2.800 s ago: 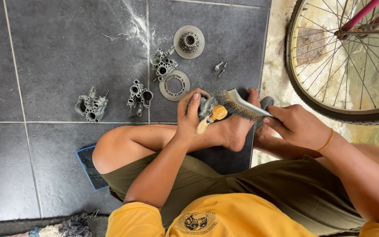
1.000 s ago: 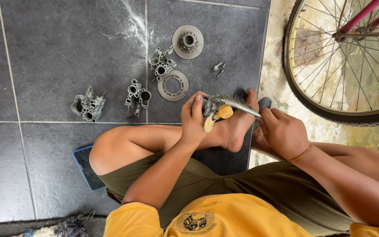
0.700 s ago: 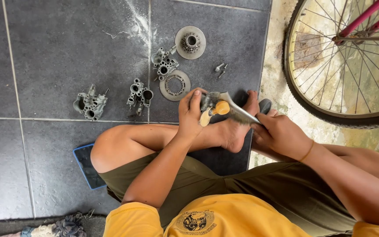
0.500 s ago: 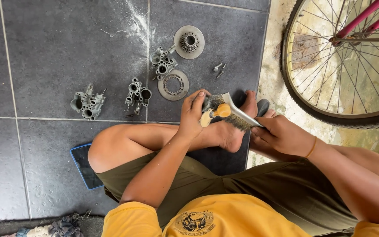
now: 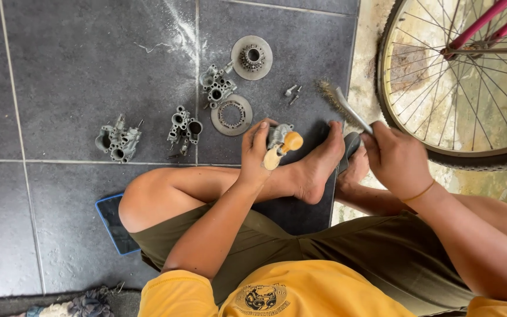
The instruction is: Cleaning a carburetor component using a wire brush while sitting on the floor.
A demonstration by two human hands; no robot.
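- Above the bare foot (image 5: 315, 167), the left hand (image 5: 255, 154) grips a small grey part (image 5: 278, 136) with orange floats, fingers curled tight around its body.
- To its right, the right hand (image 5: 395, 159) is closed on the handle of a wire brush (image 5: 340, 104); the bristles point up and left, lifted clear of the part, well apart from it.
- By the look of it, brushing is partway: the held part looks pale and fairly clean on its upper face, though its far side is hidden, so I cannot tell how much is left.
- On the dark tiles (image 5: 77, 76) beyond lie more grey pieces: two round discs (image 5: 252, 57), two small housings (image 5: 217, 87) beside them, another housing (image 5: 117, 141) further left, and loose screws (image 5: 292, 93); whether they are cleaned cannot be told.
- Room: open tile left and ahead; on the right a bicycle wheel (image 5: 459, 82) stands close to the brush hand, limiting swing that way. A phone (image 5: 112, 226) lies under the knee.
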